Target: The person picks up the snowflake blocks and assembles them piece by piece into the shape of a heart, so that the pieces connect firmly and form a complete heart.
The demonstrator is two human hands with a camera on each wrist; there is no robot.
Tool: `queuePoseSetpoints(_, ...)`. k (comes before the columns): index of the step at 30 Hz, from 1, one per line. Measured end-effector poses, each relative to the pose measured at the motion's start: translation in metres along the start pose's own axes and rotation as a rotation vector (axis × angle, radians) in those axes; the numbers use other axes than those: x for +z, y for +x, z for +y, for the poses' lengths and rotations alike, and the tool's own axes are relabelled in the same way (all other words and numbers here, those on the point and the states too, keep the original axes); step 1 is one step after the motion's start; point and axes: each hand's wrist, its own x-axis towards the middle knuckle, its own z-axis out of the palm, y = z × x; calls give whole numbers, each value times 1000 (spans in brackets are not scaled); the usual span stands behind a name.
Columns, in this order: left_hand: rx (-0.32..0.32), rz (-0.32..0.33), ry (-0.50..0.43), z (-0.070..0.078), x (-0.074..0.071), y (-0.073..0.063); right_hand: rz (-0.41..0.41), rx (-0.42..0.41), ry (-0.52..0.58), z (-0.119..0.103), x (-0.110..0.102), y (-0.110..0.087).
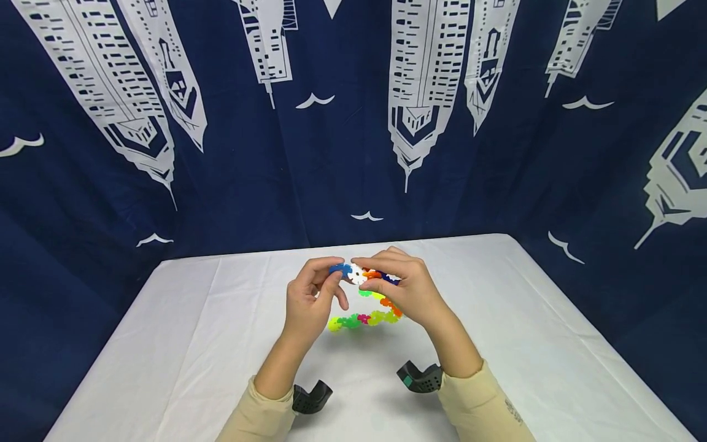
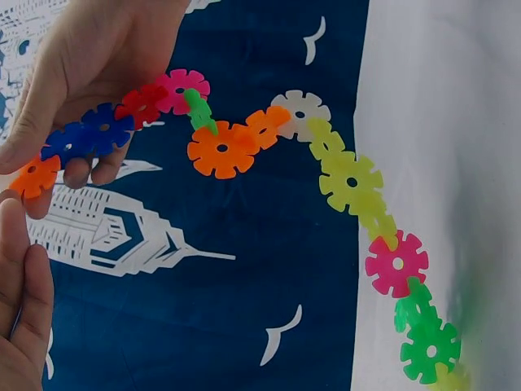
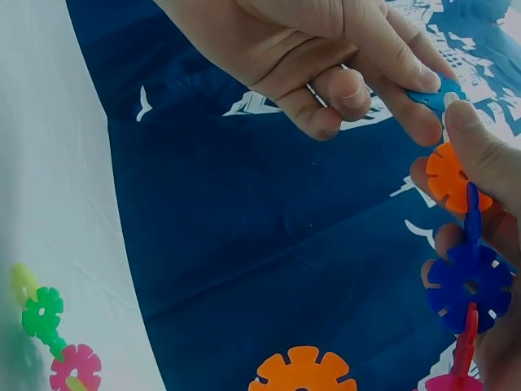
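Observation:
Between thumb and fingers my left hand (image 1: 309,299) pinches a light blue notched plastic disc (image 3: 438,95), a flower-shaped linking piece. My right hand (image 1: 413,290) pinches the white disc (image 1: 357,274) at the near end of a chain. The blue and white discs meet edge to edge; how deeply their slots engage is hidden by fingertips. Behind the white one come an orange disc (image 3: 454,177) and dark blue discs (image 3: 470,289) along the right palm. From there the linked chain hangs down in mixed colours, through an orange disc (image 2: 223,150) and a pink disc (image 2: 396,264).
The chain's far end, with a yellow disc (image 1: 334,324), curves back low over the white-covered table (image 1: 221,368). A dark blue curtain (image 1: 331,153) with white building prints stands behind the table. Black wrist mounts (image 1: 312,398) sit at both sleeves.

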Motion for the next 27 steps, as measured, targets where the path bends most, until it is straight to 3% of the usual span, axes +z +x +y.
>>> queuePoseSetpoints(10, 81, -42, -13, -1, 1, 1, -47, -5, -29, -6, -5, 0)
queuePoseSetpoints(17, 63, -86, 29, 3, 0, 2, -81, -52, -53, -8, -9, 0)
queuePoseSetpoints(27, 113, -38, 22, -1, 3, 0, -91, -55, -86, -10, -8, 0)
